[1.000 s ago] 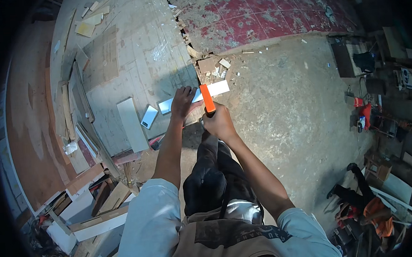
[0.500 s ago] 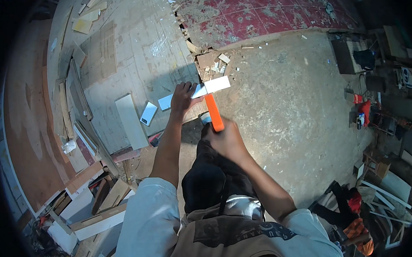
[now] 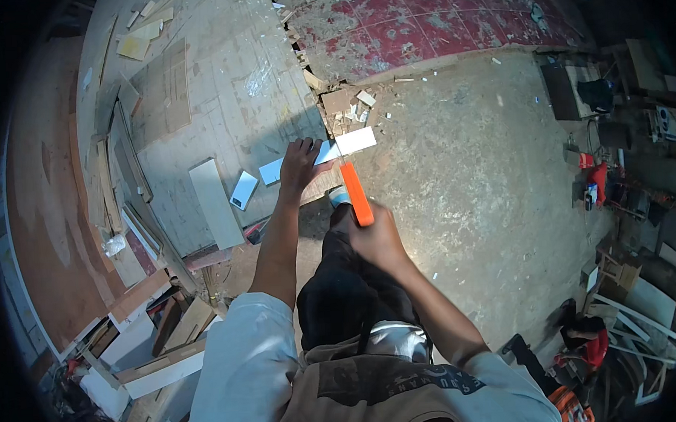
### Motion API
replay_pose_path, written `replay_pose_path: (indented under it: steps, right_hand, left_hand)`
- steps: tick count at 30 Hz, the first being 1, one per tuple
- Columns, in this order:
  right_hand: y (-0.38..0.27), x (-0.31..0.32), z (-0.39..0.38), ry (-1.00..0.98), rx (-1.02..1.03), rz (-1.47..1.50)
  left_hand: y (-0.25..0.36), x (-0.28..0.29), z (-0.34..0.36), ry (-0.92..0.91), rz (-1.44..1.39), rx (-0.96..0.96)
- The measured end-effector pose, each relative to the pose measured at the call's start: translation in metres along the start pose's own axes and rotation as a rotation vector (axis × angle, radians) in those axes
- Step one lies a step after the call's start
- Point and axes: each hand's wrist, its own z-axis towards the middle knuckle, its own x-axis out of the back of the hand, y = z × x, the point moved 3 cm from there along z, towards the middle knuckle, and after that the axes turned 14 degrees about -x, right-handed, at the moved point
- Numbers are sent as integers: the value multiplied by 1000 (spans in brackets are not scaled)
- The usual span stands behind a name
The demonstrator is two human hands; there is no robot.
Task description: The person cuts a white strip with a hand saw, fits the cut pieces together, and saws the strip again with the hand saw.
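A narrow white board point(image 3: 356, 141) lies across the corner of the wooden platform, its right end jutting past the edge. My left hand point(image 3: 302, 166) grips the board near its middle, with fingers over the top. My right hand point(image 3: 377, 239) is closed round the lower end of an orange-handled saw point(image 3: 357, 193). Its thin blade is seen almost edge-on and meets the board just right of my left hand. Most of the blade is hidden. My shoe point(image 3: 339, 196) shows below the platform edge.
On the wooden platform point(image 3: 220, 103) lie a phone point(image 3: 243, 190) and a wider pale board point(image 3: 215, 201). Wood offcuts point(image 3: 365, 98) are scattered beyond the platform corner. Lumber scraps point(image 3: 163, 362) pile up at lower left. Another person point(image 3: 585, 336) is at lower right.
My right hand and the orange saw handle have drawn back slightly toward me. My left hand and the board stay in place. The person at lower right has shifted.
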Motion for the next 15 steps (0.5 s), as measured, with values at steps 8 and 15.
replay_pose_path:
  steps: [8,15]
  right_hand:
    - [-10,4,-12,-5,48,-33]
    - [-8,-9,51,-19,-3,-19]
  left_hand:
    - [1,5,1,14,-10,10]
    - [3,-5,4,-31,-6,6]
